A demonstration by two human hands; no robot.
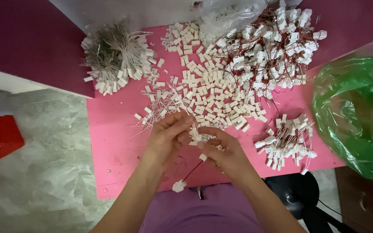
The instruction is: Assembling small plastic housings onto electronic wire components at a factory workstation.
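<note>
Above the pink table (113,142), I am watching the left hand (165,134) and right hand (225,156) pinching one small white plastic connector (196,137) between them, a thin red wire (192,171) trailing to another white connector (179,186) near the table's edge.

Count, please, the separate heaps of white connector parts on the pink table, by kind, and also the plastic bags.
Heaps with red wires: 2
Heaps with pale wires: 2
Loose white housings heap: 1
Green plastic bag: 1
Clear plastic bag: 1
Total: 7
</note>
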